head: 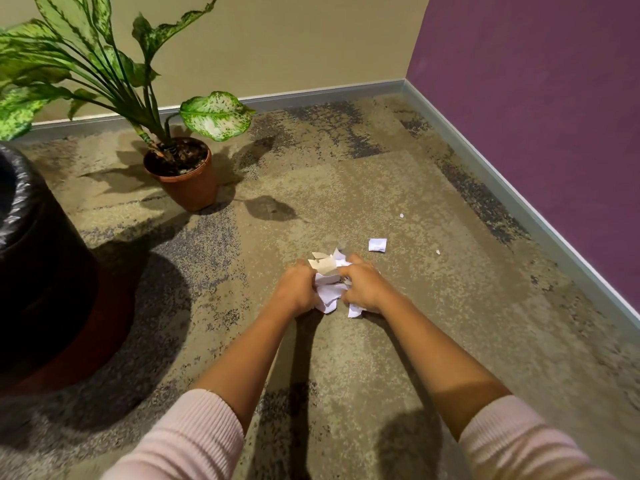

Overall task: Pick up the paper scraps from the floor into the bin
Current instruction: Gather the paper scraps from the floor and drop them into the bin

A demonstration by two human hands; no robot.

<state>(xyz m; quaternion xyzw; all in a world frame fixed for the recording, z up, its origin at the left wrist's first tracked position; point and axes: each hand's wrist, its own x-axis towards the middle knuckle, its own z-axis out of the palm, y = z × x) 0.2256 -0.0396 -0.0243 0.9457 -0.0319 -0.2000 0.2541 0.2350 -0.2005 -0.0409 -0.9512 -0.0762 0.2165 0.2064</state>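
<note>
Mid-task, we judge: our left hand (299, 287) and right hand (362, 287) both curl around the paper scraps (329, 291), a bunched heap on the carpet (433, 341) between them, probably not lifted clear yet. One folded scrap (377, 244) and a few flecks (401, 215) lie loose just beyond. The bin (38, 258) is well off to the left, and its inside is too dark to read. The heap's long axis runs near-to-far, with no real pointing end.

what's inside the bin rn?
Only the black plastic liner draped over the bin shows. The inside is dark and mostly out of frame, so contents cannot be seen.
</note>
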